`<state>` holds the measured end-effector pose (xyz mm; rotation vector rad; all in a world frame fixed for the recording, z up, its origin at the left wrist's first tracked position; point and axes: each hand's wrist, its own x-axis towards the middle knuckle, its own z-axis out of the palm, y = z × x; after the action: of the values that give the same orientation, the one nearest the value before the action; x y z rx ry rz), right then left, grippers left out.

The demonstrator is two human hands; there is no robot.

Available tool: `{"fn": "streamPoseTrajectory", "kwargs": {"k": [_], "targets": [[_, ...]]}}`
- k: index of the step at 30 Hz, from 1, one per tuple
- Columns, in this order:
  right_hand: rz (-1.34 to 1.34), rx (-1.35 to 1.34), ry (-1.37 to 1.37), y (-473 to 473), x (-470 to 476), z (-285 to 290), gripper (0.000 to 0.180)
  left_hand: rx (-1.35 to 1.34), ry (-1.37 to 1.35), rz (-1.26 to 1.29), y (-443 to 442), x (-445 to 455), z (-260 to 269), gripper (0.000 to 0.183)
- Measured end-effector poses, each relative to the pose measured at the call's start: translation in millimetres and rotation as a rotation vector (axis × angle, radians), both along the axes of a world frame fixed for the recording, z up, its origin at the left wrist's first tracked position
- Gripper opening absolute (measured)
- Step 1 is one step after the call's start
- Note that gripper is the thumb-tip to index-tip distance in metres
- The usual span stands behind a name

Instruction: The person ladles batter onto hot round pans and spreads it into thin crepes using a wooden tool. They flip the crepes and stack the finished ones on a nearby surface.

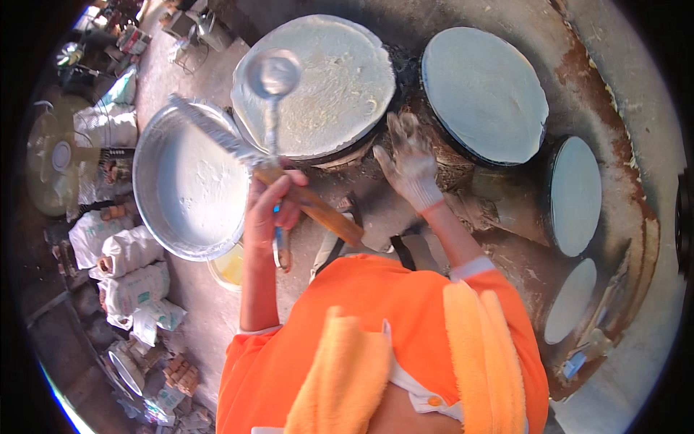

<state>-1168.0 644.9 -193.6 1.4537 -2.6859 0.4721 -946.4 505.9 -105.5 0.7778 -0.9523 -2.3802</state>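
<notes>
My bare left hand (271,203) grips a metal ladle (275,76) together with a flat, batter-smeared scraper with a wooden handle (320,209). The scraper is blurred. In the picture, the ladle's bowl overlaps a large round griddle covered by a pale sheet of batter (331,92), and the scraper's blade crosses the rim of a wide metal basin (145,217) holding white batter (200,190). My right hand (412,163) wears a soiled knit glove. Its fingers are spread and hold nothing, close to the edge between that griddle and a second batter-covered griddle (482,97).
Two more round griddles with pale surfaces (576,195) (570,301) curve along the right. A bowl of yellow liquid (230,266) sits beside the basin. White sacks (133,252), a fan (59,157) and bricks (181,374) line the left side.
</notes>
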Motion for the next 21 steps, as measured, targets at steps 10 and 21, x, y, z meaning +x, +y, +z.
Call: {"fn": "streamPoseTrajectory", "kwargs": {"k": [10,21], "targets": [[0.280,0.289,0.082,-60.6,-0.4,0.9,0.045,0.036,-0.150,0.330,-38.0,86.6,-15.0,0.031],[0.588,-0.129,-0.063,-98.0,-41.8,9.0,0.015,-0.212,0.111,0.151,-71.5,88.8,83.6,0.038]]}}
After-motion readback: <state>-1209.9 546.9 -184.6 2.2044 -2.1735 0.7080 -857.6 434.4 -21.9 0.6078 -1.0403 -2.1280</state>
